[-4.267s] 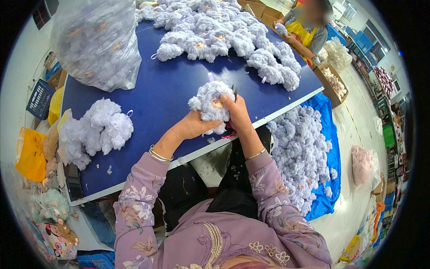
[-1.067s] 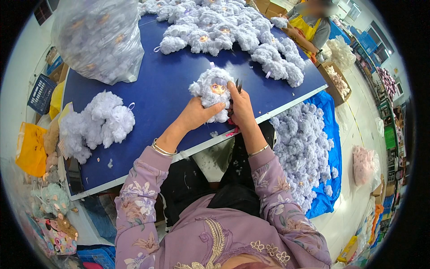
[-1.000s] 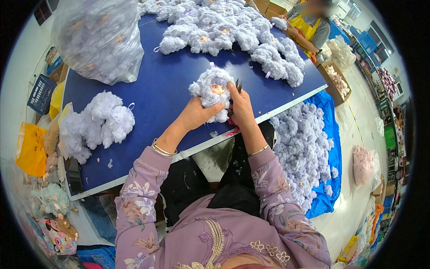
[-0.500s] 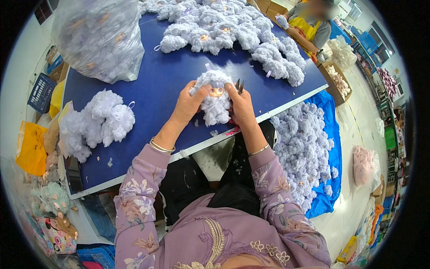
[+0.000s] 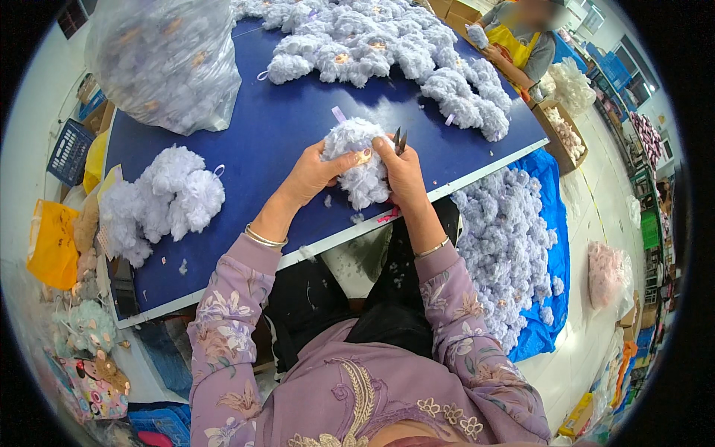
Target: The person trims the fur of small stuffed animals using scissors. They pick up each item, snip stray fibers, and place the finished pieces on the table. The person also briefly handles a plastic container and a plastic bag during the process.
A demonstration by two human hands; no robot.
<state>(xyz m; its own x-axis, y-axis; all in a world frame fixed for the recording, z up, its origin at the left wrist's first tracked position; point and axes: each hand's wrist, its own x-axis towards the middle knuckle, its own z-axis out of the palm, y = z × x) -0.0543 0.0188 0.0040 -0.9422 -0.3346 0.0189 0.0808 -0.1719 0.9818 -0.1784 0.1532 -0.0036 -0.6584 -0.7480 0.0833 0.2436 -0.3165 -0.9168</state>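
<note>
A small lavender plush doll with long fluffy fur is held just above the blue table, near its front edge. My left hand is closed on the doll's left side, its thumb lying across the front by the face, which is mostly covered. On the other side my right hand grips the doll with the thumb on its head. Dark pointed blades of small scissors stick up from that same hand; their handles are hidden. A ribbon loop rises from the top of the doll.
Lavender plush dolls are heaped at the table's far side, with several more at the left. A clear bag of dolls stands back left. Right of the table, a blue sheet holds another pile. A co-worker sits far right.
The doll has been turned and tilted in my hands, so its face, plainly seen before, is now mostly covered. My left thumb has slid across its front.
</note>
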